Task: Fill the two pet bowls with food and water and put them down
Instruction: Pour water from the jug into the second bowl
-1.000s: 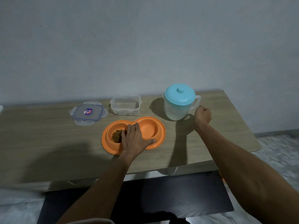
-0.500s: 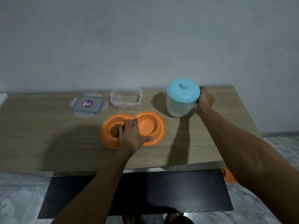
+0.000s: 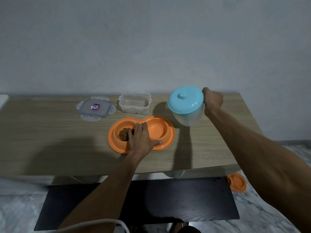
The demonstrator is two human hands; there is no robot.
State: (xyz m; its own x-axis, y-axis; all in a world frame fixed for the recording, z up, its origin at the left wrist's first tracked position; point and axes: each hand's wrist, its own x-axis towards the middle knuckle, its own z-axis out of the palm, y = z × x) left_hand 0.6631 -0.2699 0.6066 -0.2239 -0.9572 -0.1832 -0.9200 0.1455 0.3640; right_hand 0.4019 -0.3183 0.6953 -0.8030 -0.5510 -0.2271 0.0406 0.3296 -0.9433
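Since the earlier frame the pitcher (image 3: 186,105) has left the tabletop and now hangs tilted toward the left of the frame, right of centre, its light blue lid (image 3: 185,99) on. The right hand (image 3: 212,100) is closed in a fist at the pitcher's right side, where its handle is hidden behind the fingers. Just below and left of the pitcher, at the centre of the frame, the orange double pet bowl (image 3: 165,133) lies flat on the wooden table (image 3: 50,140). Its left well holds brown kibble (image 3: 123,134); its right well looks bare. The left hand (image 3: 140,140) lies flat across the middle of the bowl, fingers together and extended, thumb spread along the near rim. Behind the bowl stands a clear container (image 3: 134,105), open, and to its left lies the container's lid (image 3: 96,109). At the lower right, on the floor, part of a second orange bowl (image 3: 237,182) shows.
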